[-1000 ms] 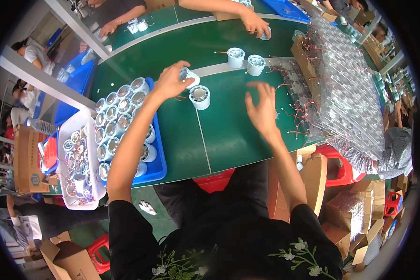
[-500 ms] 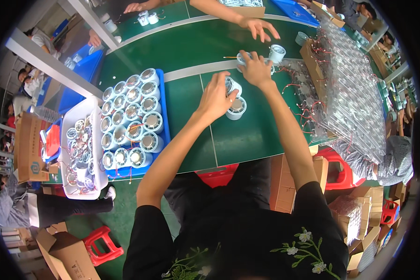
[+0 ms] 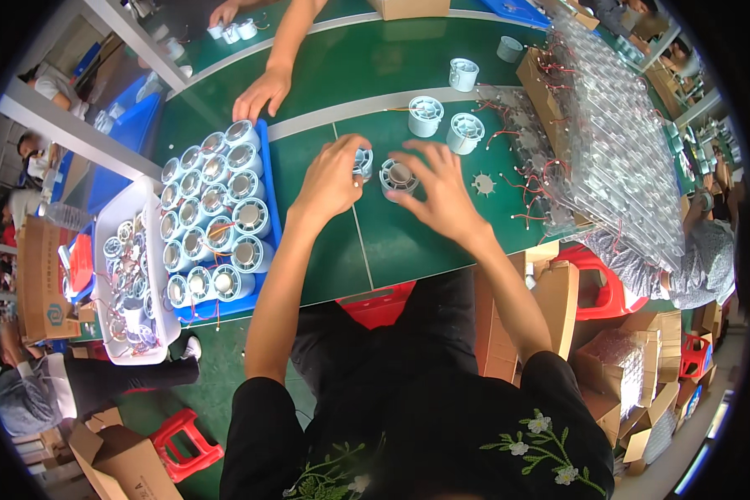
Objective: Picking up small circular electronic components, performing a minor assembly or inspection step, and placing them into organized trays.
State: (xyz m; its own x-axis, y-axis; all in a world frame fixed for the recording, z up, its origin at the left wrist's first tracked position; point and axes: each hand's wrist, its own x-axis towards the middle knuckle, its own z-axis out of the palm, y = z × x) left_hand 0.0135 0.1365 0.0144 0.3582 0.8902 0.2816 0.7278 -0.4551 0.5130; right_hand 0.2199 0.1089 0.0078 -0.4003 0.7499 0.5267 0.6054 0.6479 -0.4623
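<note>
A small round grey part is being pinched in the left hand, near the middle of the green table. A ribbed white plastic fan housing, lying flat beside it, is being steadied by the right hand, fingers spread wide over it. Finished housings are being kept upright in a blue tray at the left edge, seemingly within reach.
</note>
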